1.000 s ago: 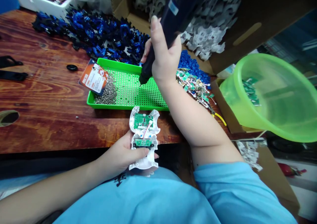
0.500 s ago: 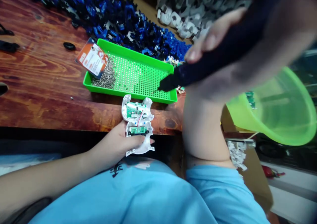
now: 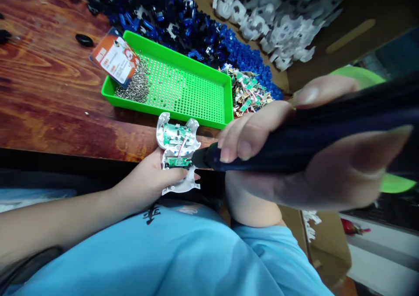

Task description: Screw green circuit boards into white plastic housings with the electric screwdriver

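My left hand [image 3: 155, 173] grips a white plastic housing [image 3: 185, 186] by its lower half, thumb laid across the front. Inside the housing sit an upper green circuit board [image 3: 173, 134] and a smaller lower green board [image 3: 173, 161], joined by thin red and white wires. Wrapped in my right hand [image 3: 258, 134] is a dark electric screwdriver [image 3: 278, 149], close to the camera. Its tip meets the right end of the lower board; the bit and any screw there are too small to make out.
Beyond the housing stands a green perforated tray [image 3: 183, 110] with many small screws [image 3: 135, 84] and an orange-white card [image 3: 116, 58]. Behind it lie heaped blue-black plastic parts [image 3: 170, 21], small circuit boards [image 3: 247, 88] and white plastic parts [image 3: 262, 21]. A black oval piece [image 3: 84, 40] rests on the wooden table [image 3: 59, 82].
The screwdriver in my right hand has come from over the green tray down and left to the lower board. My left hand still holds the housing. The view has shifted slightly.
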Demonstrator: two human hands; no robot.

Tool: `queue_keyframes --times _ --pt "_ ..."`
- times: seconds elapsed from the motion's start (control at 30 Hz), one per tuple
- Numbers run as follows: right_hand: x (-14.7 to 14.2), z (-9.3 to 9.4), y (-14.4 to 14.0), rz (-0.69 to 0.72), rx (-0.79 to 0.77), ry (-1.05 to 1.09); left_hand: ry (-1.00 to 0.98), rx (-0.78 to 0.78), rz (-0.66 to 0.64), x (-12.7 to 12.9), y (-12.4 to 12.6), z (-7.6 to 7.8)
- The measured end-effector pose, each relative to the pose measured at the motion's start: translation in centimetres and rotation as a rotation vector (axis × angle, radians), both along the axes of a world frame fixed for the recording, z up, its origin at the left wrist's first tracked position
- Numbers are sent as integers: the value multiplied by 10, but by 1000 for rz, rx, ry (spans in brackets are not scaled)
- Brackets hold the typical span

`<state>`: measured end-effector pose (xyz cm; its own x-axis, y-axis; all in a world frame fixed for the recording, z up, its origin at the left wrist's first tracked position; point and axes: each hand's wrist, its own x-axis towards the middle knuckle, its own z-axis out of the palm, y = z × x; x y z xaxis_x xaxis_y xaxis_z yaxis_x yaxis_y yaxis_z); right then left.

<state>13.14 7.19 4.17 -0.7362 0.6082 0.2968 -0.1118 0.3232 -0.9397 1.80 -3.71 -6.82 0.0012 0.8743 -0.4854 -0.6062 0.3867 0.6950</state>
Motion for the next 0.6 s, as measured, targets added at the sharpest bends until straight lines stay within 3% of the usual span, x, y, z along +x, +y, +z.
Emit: queue_keyframes --times 0.37,0.6 --pt "0 -23 -9 -12 -138 230 -17 43 15 1 0 0" --pt "2 -35 -8 -20 -123 285 -38 59 24 0 0 -3"
